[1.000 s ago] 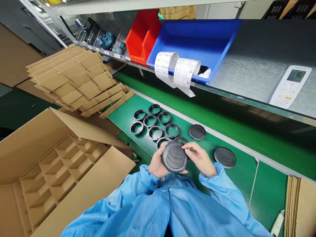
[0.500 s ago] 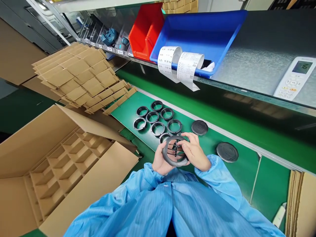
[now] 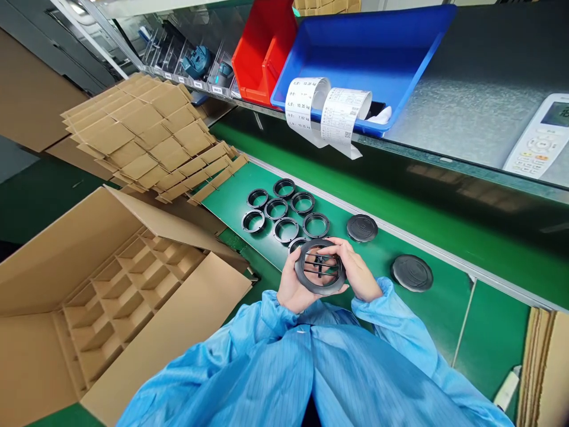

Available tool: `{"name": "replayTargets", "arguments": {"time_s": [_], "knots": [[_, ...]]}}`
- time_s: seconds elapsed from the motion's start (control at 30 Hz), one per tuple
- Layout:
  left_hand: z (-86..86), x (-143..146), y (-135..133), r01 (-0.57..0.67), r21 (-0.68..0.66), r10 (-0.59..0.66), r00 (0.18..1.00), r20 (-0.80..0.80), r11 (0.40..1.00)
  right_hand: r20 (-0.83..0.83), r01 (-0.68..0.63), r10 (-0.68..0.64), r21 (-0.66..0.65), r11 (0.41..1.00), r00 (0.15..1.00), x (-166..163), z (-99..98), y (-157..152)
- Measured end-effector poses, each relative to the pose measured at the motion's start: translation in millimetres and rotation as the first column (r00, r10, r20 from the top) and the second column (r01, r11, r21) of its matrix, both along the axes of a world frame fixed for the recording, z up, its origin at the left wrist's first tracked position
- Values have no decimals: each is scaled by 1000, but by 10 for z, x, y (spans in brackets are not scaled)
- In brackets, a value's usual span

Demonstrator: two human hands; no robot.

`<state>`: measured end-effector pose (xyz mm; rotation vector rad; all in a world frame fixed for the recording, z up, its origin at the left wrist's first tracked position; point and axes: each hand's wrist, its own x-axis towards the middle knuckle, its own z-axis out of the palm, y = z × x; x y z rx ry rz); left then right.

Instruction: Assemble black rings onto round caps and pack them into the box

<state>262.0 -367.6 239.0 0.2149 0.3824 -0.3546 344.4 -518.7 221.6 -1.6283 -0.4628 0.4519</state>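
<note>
Between both hands, in front of my body, I hold a round black air vent point(image 3: 320, 290) with thin crossbars inside its ring. My left hand point(image 3: 291, 286) wraps its left side and underside. The fingers of my right hand point(image 3: 355, 271) grip its upper right rim, and some fingertips are hidden behind it. Just beyond lie several black rings point(image 3: 285, 230) on the green worktop point(image 3: 438, 314); the nearest is partly covered by the vent. Two black round caps, one farther off point(image 3: 361, 228) and one closer point(image 3: 412, 273), rest to the right of my right hand.
An open carton point(image 3: 178, 323) with cardboard dividers stands at left, below stacked dividers point(image 3: 142, 133). A shelf above carries a red bin point(image 3: 253, 65), a blue tray point(image 3: 355, 50), label rolls point(image 3: 344, 115) and a remote point(image 3: 540, 139). A cutter point(image 3: 507, 388) lies beside cardboard sheets point(image 3: 536, 367) at right.
My right fingers have moved from the vent's crossbars to its outer rim. The vent has shifted slightly right and up. The whole view has moved a little.
</note>
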Motion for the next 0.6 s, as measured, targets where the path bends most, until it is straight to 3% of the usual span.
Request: {"name": "replayTargets", "arguments": {"time_s": [0.1,0.17,0.3,0.4,0.47,0.53,0.6], "knots": [[-7,28,18,10,7,-10,1000,-19,1000,2,3,-3,-7,1000,1000,10,-62,6],[-51,41,46,2,11,-2,999,-45,1000,125,-18,26,-66,998,992,-42,-141,0],[-282,1,102,-105,66,116,972,-203,992,434,-182,298,-290,940,850,-298,-441,-48],[-492,-67,91,-15,118,56,934,-353,993,398,-268,469,-464,844,789,-451,-725,-78],[-580,-81,64,76,139,-15,916,-400,987,301,-315,512,-514,798,804,-456,-881,-62],[-623,-51,50,120,180,-38,915,-401,976,204,-372,526,-506,779,826,-377,-991,-12],[-646,5,75,157,226,-53,912,-408,961,179,-348,492,-507,788,852,-228,-1069,63]]}}
